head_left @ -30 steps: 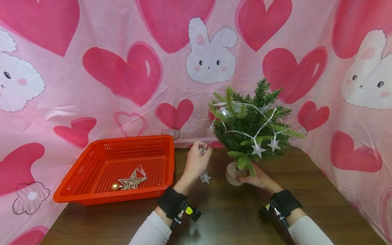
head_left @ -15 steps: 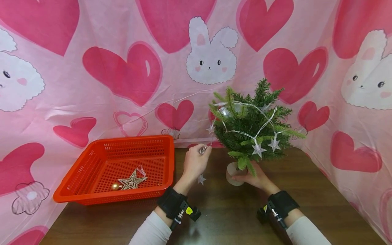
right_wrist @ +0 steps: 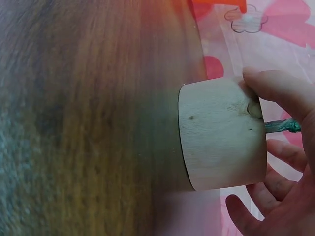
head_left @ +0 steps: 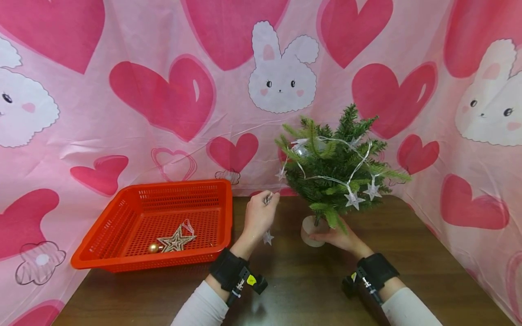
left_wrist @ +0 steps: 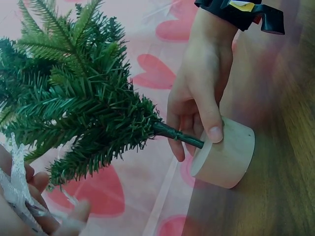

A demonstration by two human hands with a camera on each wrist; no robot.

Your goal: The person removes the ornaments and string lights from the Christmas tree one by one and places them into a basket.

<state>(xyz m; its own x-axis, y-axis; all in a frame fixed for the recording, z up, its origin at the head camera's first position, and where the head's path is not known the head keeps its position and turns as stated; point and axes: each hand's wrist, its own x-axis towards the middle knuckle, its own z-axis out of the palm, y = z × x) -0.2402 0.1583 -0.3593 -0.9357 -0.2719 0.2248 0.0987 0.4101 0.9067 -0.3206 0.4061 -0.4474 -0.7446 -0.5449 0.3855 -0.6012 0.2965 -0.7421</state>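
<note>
A small artificial Christmas tree (head_left: 326,176) stands on a round pale wooden base (head_left: 308,233), right of the middle of the table. My right hand (head_left: 346,236) grips that base, thumb on its near side; the right wrist view shows its fingers (right_wrist: 290,160) around the top end by the trunk. Star string lights (head_left: 352,200) wind around the branches. Left of the tree, my left hand (head_left: 258,216) holds the bunched rest of the string, its clear stars (left_wrist: 17,184) showing in the left wrist view. One star (head_left: 268,238) dangles below this hand. A silver ball (head_left: 302,149) sits among the branches.
An orange-red plastic basket (head_left: 226,217) stands on the left of the brown wooden table (head_left: 293,290). In it lie a gold glitter star (head_left: 177,240) and a small gold ball (head_left: 153,248). A pink heart-and-rabbit cloth (head_left: 163,40) hangs close behind.
The tree has turned a little, its front stars shifting right. My left hand has moved slightly left and closed further over the bunched lights. My right hand has slid slightly left along the base.
</note>
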